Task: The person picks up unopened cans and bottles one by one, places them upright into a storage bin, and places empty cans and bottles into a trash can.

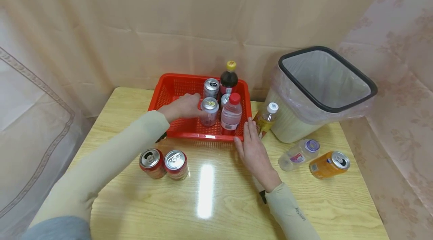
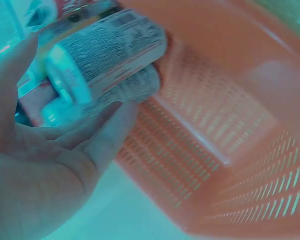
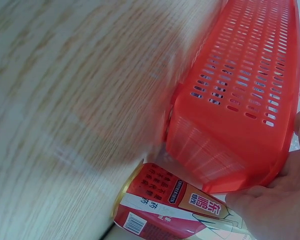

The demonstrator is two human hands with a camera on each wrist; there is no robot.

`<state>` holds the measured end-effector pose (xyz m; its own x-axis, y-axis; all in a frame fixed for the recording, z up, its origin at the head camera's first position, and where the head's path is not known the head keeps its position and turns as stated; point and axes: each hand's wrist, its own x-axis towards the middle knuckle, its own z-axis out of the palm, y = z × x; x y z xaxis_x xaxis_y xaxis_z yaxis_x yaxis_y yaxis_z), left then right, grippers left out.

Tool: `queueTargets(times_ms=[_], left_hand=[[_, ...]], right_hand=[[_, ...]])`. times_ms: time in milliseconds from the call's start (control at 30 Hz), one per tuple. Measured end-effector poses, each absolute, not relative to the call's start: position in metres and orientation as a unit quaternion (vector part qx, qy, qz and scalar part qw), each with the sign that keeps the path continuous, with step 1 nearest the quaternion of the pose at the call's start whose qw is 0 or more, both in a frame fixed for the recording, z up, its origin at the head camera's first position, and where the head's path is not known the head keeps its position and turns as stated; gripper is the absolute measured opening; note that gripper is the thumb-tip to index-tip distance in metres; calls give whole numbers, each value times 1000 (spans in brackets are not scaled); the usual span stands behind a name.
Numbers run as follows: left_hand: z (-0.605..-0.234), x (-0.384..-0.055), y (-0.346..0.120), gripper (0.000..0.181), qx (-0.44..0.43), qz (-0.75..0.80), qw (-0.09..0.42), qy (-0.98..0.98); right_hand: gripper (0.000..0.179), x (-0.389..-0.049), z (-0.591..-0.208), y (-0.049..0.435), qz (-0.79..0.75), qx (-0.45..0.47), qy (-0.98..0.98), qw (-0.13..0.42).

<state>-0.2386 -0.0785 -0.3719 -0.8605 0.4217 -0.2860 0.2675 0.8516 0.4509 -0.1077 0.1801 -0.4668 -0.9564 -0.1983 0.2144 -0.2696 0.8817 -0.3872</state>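
Note:
My left hand (image 1: 184, 106) reaches into the red plastic basket (image 1: 186, 134), thumb and fingers spread beside a drink can (image 1: 209, 109). In the left wrist view, the pale printed can (image 2: 110, 50) lies just past the fingertips, and the fingers look fairly straight. Behind it stand a silver can (image 1: 211, 88), a dark bottle with a yellow cap (image 1: 229, 80) and part of another can. A red-capped bottle (image 1: 231, 114) stands at the basket's right. My right hand (image 1: 255, 153) rests its straight fingers at the basket's front right corner, close to a white-capped bottle (image 3: 165, 205).
Two red cans (image 1: 152, 163) stand together on the wooden table (image 1: 162, 210) in front of the basket. At the right lie a clear purple-capped bottle (image 1: 297, 156) and an orange can (image 1: 326, 165). A lined trash bin (image 1: 294, 116) stands behind them; curtains hang around.

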Motion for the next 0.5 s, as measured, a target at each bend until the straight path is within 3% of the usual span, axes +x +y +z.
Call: queueTargets(times_ms=[200,500], left_hand=[[-356,-230,-88,82,180,223,167,944],[-342,-206,-107,76,199,255,101,941]], right_hand=[[72,-108,-466,181,211,117,-968,75],[73,-107,-466,181,210,116,-968,72]])
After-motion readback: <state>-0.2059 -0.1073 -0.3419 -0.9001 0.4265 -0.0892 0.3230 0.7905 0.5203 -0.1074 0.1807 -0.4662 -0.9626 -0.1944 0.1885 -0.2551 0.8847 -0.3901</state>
